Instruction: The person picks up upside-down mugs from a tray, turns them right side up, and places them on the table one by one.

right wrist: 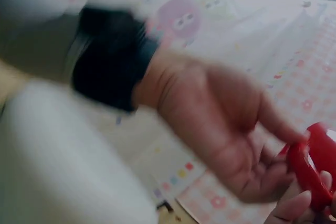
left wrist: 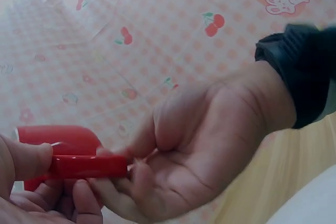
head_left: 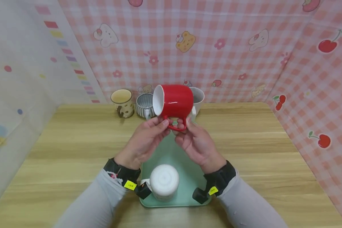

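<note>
A red mug [head_left: 178, 101] with a white inside is held up on its side, mouth to the left, handle down. My left hand [head_left: 143, 139] pinches the handle [head_left: 176, 128] near the mouth end, thumb on top. On the handle's other end, near the base, my right hand [head_left: 198, 142] grips with thumb and fingers. The left wrist view shows the handle [left wrist: 89, 166] between the two hands, the right hand [left wrist: 199, 140] across from the left. In the right wrist view the mug [right wrist: 320, 145] is partly cut off at the edge.
A white mug [head_left: 164, 180] stands bottom up on a green tray [head_left: 185, 158] below the hands. Along the back stand a yellow spotted mug [head_left: 122, 103], a grey striped cup [head_left: 143, 104] and a white mug [head_left: 198, 98] partly hidden by the red one. A checked cloth wall rises behind.
</note>
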### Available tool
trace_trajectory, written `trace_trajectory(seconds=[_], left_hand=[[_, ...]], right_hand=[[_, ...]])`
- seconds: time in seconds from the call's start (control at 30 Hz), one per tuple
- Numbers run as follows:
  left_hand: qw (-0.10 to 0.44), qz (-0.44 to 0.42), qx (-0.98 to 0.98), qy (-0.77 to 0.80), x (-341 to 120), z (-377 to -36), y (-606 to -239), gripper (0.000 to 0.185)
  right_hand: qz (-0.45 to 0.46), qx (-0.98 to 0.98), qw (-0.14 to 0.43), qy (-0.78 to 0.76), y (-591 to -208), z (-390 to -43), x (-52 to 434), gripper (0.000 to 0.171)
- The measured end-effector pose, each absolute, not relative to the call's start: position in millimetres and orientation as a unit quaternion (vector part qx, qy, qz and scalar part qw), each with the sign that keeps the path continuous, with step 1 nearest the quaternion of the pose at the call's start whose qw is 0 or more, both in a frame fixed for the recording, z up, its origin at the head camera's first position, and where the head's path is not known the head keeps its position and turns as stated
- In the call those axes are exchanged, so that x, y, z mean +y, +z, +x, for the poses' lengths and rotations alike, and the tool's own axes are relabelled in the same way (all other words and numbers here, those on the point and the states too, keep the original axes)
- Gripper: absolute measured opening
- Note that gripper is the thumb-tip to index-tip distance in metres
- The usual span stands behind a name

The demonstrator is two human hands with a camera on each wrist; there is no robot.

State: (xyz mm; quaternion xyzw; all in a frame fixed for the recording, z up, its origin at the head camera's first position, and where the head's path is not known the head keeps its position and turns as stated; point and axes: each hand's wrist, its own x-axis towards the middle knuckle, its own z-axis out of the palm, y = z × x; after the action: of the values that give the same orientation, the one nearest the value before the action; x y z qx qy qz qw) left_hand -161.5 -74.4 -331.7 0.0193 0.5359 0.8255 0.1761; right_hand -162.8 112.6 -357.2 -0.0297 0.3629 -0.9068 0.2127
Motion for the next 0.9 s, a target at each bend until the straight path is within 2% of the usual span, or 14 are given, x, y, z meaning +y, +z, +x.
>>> trace_trajectory(seconds=[0.17,0.33,0.53,0.73,0.9], left_hand=[[0.170,0.045,0.557,0.812,-67.6,-158.6,-329.6,0.016],[0.163,0.066,0.565,0.806,-60.2,-158.1,-329.7,0.016],[0.157,0.069,0.575,0.800,-55.6,-161.7,-330.6,0.013],[0.162,0.039,0.588,0.792,-53.0,-164.9,-329.6,0.025],[0.170,0.026,0.586,0.792,-49.8,-168.3,-330.0,0.026]], right_hand=[[-0.009,0.521,0.151,-0.840,-360.7,-161.8,117.3,0.030],[-0.011,0.592,0.114,-0.798,-362.8,-163.3,121.1,0.032],[-0.015,0.636,0.112,-0.763,-366.0,-168.5,122.3,0.029],[-0.016,0.682,0.124,-0.720,-371.6,-175.8,124.0,0.030],[-0.017,0.705,0.134,-0.696,-373.6,-178.8,127.7,0.031]])
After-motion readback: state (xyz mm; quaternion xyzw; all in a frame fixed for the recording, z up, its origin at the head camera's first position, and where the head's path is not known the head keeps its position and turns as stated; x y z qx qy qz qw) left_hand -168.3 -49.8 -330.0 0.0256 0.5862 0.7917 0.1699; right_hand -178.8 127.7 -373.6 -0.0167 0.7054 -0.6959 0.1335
